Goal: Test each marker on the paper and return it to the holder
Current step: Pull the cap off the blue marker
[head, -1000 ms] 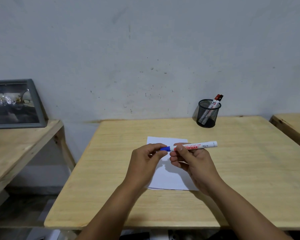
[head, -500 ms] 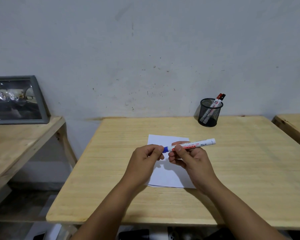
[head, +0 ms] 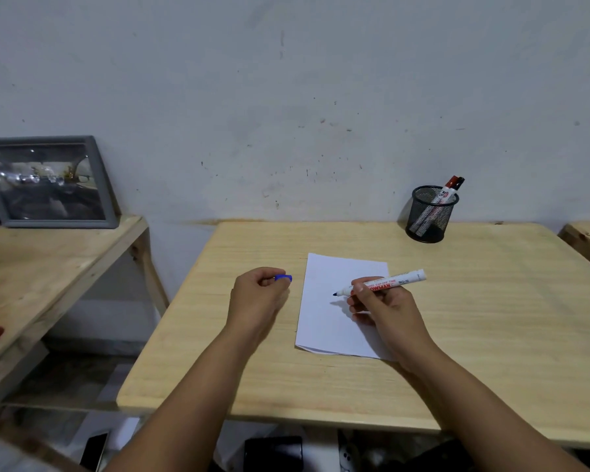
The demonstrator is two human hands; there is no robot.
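The uncapped marker is gripped by the right hand, its tip held over the paper under that hand. The blue cap is pinched in the left hand. The holder is seen beyond the right hand, with two markers inside.

Most of the blue cap is hidden inside the left hand. The marker barrel's small print cannot be read.
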